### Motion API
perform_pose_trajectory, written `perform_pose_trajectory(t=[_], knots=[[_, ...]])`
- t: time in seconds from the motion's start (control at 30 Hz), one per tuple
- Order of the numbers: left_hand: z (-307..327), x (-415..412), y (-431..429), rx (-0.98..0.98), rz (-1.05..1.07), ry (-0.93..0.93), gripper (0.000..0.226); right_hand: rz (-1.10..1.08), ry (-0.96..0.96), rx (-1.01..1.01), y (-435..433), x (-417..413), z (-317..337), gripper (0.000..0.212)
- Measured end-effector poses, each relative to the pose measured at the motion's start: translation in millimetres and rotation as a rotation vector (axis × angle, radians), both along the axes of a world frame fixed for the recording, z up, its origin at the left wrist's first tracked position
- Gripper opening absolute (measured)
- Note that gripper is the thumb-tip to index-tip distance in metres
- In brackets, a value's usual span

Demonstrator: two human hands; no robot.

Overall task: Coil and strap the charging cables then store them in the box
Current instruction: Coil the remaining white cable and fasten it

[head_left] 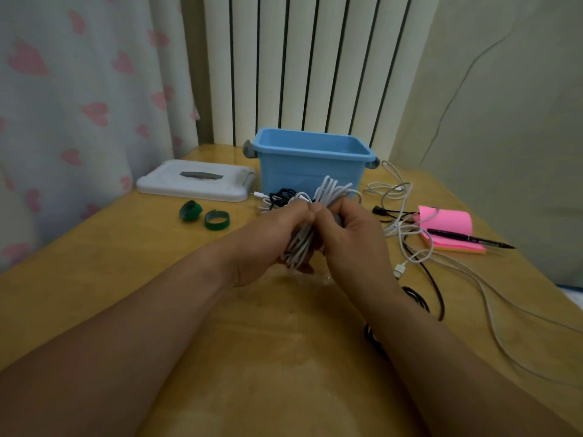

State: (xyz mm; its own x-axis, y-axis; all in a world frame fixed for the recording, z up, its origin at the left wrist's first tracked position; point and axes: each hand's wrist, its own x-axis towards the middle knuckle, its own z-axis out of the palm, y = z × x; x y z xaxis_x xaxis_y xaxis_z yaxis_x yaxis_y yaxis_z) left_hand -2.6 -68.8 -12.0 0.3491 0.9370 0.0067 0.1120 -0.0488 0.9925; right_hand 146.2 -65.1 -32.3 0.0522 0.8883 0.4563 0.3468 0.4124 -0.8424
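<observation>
White lid [195,181]: we see it lying flat at the far left of the wooden surface [126,266], with a grey slot in its top.
Green straps: a rolled strap [190,210] and a ring strap [216,220] lie side by side just in front of the lid.
Left hand [271,241]: its fingers are curled round the white coil [298,247], and its thumb meets the other thumb on top.
Black bundle [281,194]: a small dark tangle lies on the surface between the left hand and the box.
Blue box [310,162]: it stands open at the back, behind both hands, with a grey handle at each end.
White coil: we find it lifted off the surface in front of the box. Its loops fan out above the hands.
Right hand [356,241]: it is clamped on the same coil. We cannot tell what its fingertips pinch.
Loose white cables [392,190]: they sprawl right of the box and trail toward the near right edge.
Black cable [437,291]: it loops beside the right wrist.
Pink notepad [451,223]: it sits far right, with a black pen [467,239] lying across it.
</observation>
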Motion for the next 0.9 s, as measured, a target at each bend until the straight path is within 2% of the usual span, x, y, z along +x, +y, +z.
perform_pose_trajectory(t=[0.1,0.27,0.4,0.5,0.57,0.67,0.83,0.9], knots=[[-7,3,7,-0.053,0.097,-0.144,0.041,0.042,0.06,0.022,-3,-2,2,0.031],[-8,5,12,-0.041,0.172,-0.336,0.039,0.132,0.138,-0.015,-6,-1,4,0.021],[-8,-1,17,-0.026,0.238,-0.442,0.041,0.071,0.038,-0.017,-2,1,2,0.022],[-12,-3,20,0.028,0.245,-0.379,0.042,0.054,0.042,-0.025,0,2,2,0.021],[-11,-2,19,0.078,0.236,-0.336,0.035,0.115,0.121,-0.055,-1,3,5,0.02],[-8,0,16,0.13,0.234,-0.366,0.027,0.221,0.247,-0.11,-4,2,8,0.018],[-9,3,14,0.159,0.181,-0.396,0.035,0.299,0.377,-0.124,-3,2,7,0.023],[-8,4,15,0.149,0.166,-0.394,0.037,0.314,0.4,-0.119,-3,3,7,0.018]])
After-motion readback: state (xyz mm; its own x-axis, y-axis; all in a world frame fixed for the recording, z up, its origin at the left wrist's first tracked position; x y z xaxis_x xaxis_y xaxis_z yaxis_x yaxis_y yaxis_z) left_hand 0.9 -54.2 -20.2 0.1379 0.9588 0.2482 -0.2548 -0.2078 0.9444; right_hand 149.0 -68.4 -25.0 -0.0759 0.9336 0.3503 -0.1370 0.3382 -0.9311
